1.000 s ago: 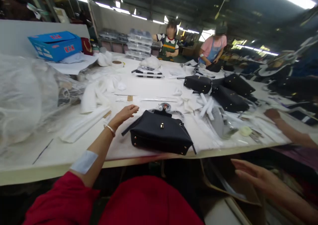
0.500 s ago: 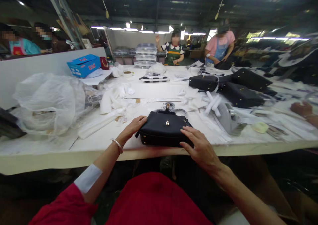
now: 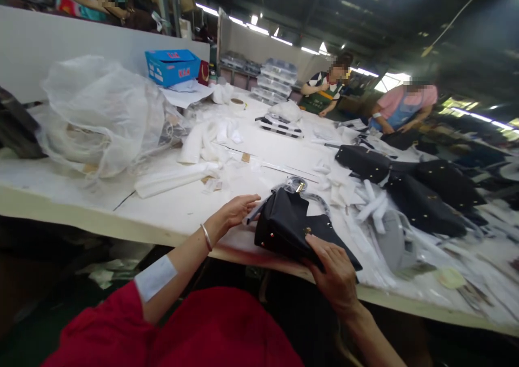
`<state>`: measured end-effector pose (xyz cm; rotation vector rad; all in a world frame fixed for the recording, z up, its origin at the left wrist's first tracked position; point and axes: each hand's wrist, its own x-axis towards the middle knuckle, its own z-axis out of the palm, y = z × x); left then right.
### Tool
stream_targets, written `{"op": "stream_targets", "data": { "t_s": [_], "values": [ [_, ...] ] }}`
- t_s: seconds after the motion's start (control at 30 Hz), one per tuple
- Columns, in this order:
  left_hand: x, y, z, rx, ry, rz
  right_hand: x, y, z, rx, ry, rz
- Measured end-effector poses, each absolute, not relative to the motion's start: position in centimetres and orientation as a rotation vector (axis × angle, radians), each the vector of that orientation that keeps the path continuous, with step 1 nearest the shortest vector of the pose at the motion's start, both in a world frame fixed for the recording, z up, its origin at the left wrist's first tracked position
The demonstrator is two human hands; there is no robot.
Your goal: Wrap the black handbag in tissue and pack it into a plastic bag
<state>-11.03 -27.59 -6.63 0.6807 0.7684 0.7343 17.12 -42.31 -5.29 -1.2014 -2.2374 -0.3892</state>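
Shift since half a second ago: bare right hand (image 3: pixel 334 269) now lies nearer the round gold clasp (image 3: pixel 307 230) of the black, leather-look handbag (image 3: pixel 279 215); bare left hand (image 3: pixel 235 211), white-bangled, has gone from its top corner to the narrow dark side strap (image 3: pixel 256 211). View has tilted too, so some of the bag's turn may be the camera's.
Bag's place: near edge of the long white worktable (image 3: pixel 292 145), gold-studded end facing left; probably kept there for easy reach.
Right fingers: close together over the front, likely steadying it; thumb's hold unclear.
Left fingers: outstretched, nearly together, tips at the strap; cannot tell whether they pinch it.
Handle: grey, plastic-wrapped loop (image 3: pixel 322 202) behind the bag; wrapping presumably guards against scuffs.
Right of bag: white tubular rolls (image 3: pixel 375 207) near, more black handbags (image 3: pixel 424 202) beyond, perhaps grouped off the working spot.
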Motion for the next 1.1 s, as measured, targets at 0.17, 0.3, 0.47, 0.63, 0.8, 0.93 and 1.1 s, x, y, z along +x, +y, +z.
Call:
{"op": "stream_targets", "data": {
  "t_s": [0.17,0.3,0.47,0.63,0.8,0.93,1.1],
  "values": [
    [-8.7,-27.7,-6.2,0.584,0.509,0.708,19.2,-42.9,-4.8,-1.273,-2.097,-0.321],
    [-7.4,-27.4,-6.7,0.832,0.676,0.783,18.6,-43.3,-4.3,-1.331,-2.209,-0.236],
    [-8.0,-26.8,-7.6,0.996,0.732,0.803,18.5,-42.6,-2.6,-1.472,-2.078,-0.023],
    [-8.2,-26.2,-7.2,0.992,0.867,0.664,22.1,-40.7,-2.5,-2.018,-1.226,0.324],
    [-6.9,-25.8,-7.4,0.941,1.026,0.716,23.6,-39.5,-4.2,-1.979,-1.000,0.741],
    [-6.3,-26.0,-8.1,0.901,1.083,0.759,23.8,-38.8,-4.8,-1.959,-1.085,0.687],
    [-5.0,-26.4,-7.9,0.902,1.080,0.826,24.8,-36.7,-3.2,-2.057,-1.471,0.238]
  ]
}}
